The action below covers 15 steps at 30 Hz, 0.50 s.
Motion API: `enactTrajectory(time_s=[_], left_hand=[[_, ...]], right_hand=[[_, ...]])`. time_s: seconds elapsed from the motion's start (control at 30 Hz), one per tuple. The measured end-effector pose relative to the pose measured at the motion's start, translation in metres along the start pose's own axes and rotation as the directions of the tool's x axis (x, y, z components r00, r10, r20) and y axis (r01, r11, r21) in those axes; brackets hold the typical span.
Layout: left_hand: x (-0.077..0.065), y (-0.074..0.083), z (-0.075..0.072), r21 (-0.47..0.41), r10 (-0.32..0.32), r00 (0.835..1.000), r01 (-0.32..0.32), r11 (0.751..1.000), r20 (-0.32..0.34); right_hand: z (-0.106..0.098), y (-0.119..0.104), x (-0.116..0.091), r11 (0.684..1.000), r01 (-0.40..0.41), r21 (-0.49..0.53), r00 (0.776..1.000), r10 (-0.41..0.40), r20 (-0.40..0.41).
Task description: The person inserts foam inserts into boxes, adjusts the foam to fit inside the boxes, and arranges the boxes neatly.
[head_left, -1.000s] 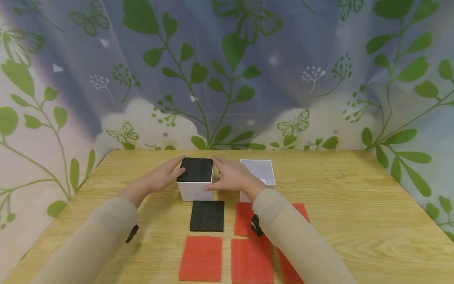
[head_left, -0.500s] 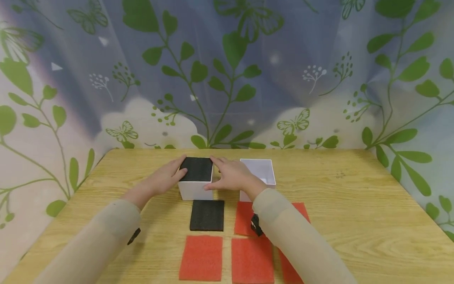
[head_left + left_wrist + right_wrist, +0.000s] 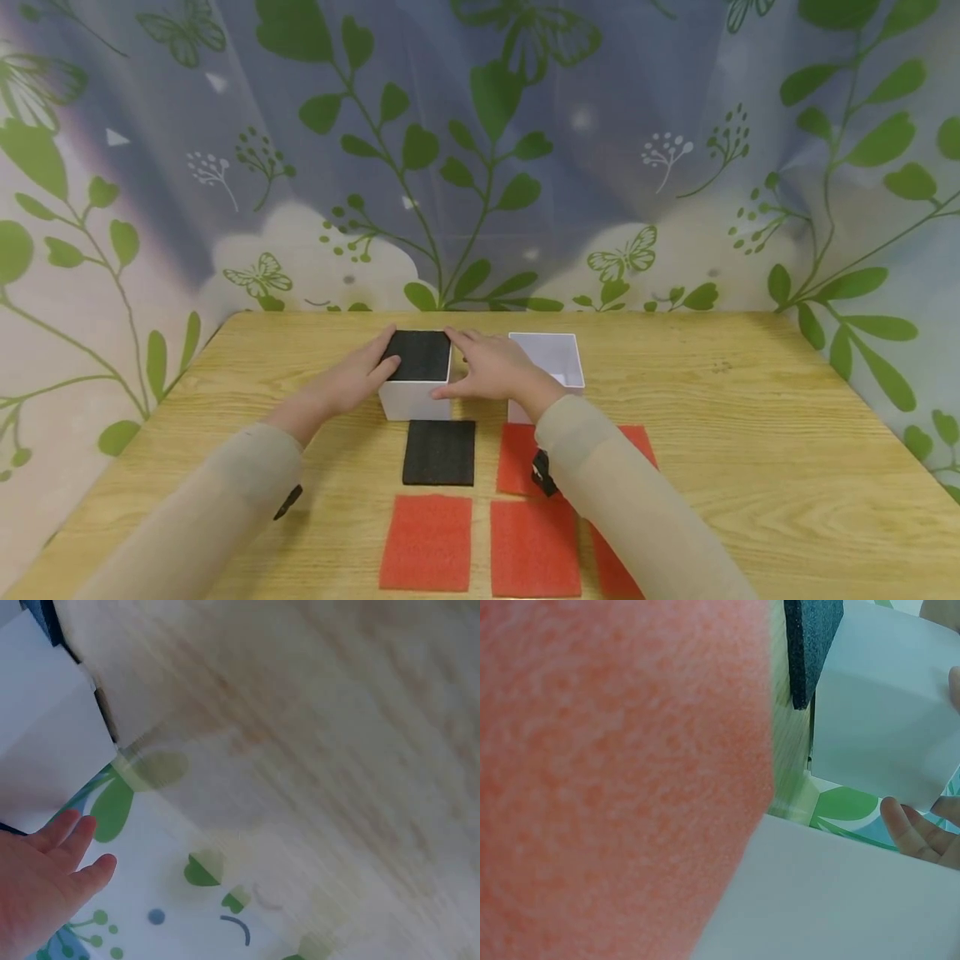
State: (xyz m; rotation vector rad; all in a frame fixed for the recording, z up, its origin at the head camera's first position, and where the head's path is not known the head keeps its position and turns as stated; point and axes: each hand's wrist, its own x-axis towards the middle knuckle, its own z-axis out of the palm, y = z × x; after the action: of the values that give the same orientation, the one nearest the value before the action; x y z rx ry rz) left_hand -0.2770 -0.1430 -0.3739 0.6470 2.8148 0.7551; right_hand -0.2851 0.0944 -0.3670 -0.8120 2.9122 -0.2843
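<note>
A black square pad (image 3: 420, 354) lies over the top of a white square box (image 3: 415, 402) toward the back of the table. My left hand (image 3: 348, 375) rests along the box's left edge, thumb over the pad. At the right side, my right hand (image 3: 495, 367) spreads its thumb and index finger between the front and back corners. In the left wrist view, loose, fairly straight fingers of the left hand (image 3: 45, 892) show by the box wall (image 3: 45, 735). Fingers of the right hand (image 3: 922, 832) appear beside the box (image 3: 885, 705) in the right wrist view.
Another white box (image 3: 546, 354), open at the top, stands to the right, partly behind my right wrist. A second black pad (image 3: 439, 452) lies in front of the covered box. Several red squares (image 3: 425, 542) are laid out nearer me, some under my right forearm. A patterned curtain (image 3: 480, 167) hangs behind.
The left hand has shifted slightly right, and the black pad's left edge has moved in with it over the box. The right hand stays nearly still.
</note>
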Motion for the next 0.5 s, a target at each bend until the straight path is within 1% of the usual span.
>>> enactTrajectory(time_s=[0.1, 0.33, 0.4, 0.5], left_hand=[[-0.0002, 0.0014, 0.0021, -0.035, -0.018, 1.000, 0.018, 0.999, 0.006], [-0.0005, 0.0030, 0.0054, -0.086, -0.026, 1.000, 0.027, 0.996, 0.007], [-0.0006, 0.0029, 0.0063, -0.095, -0.032, 0.999, 0.032, 0.995, 0.005], [-0.0009, 0.0032, 0.0073, -0.080, -0.044, 0.999, 0.044, 0.996, -0.008]], right_hand=[[0.0000, 0.0002, -0.0007, 1.000, 0.000, -0.002, 1.000, 0.000, 0.000], [0.0001, 0.0002, -0.0015, 1.000, -0.001, 0.001, 1.000, 0.001, 0.004], [-0.0001, -0.0001, -0.0011, 1.000, -0.001, -0.004, 1.000, 0.001, 0.002], [-0.0007, -0.0006, -0.0010, 1.000, 0.003, -0.008, 1.000, -0.003, -0.003]])
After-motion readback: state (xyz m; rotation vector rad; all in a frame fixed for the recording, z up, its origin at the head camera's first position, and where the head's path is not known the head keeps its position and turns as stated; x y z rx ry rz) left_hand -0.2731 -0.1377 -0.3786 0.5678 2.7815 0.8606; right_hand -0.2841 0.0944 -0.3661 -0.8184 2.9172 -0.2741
